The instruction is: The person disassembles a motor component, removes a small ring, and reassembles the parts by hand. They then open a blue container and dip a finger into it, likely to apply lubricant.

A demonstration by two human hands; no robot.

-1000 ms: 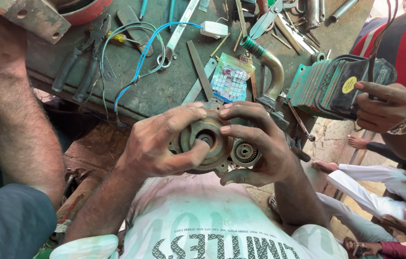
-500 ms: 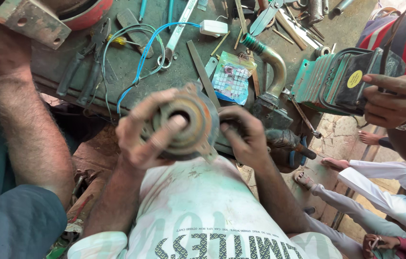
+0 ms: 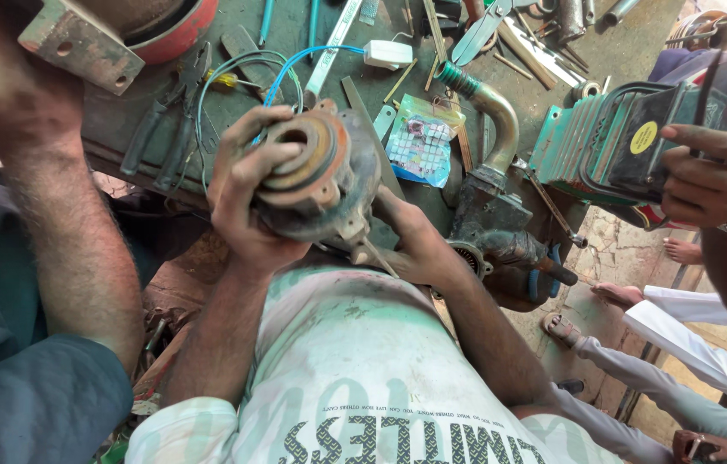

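In the middle of the frame the left hand (image 3: pixel 247 193) wraps around a round, rusty metal motor part (image 3: pixel 320 176), fingers curled over its ringed front face and thumb beneath, holding it up above the near edge of the cluttered desk (image 3: pixel 630 34). The right hand (image 3: pixel 411 241) sits just right of and below the part, fingers bent and pressed against its rear and underside where a thin metal pin sticks out. Behind the part on the desk lie a blue wire (image 3: pixel 294 64), black pliers (image 3: pixel 161 120) to the upper left, and a small clear bag of bits (image 3: pixel 419 137) to the right. Further right a green finned casing (image 3: pixel 604 142) stands, with another person's hand (image 3: pixel 711 176) resting on it. A second onlooker's hairy forearm (image 3: pixel 71 232) fills the left edge.
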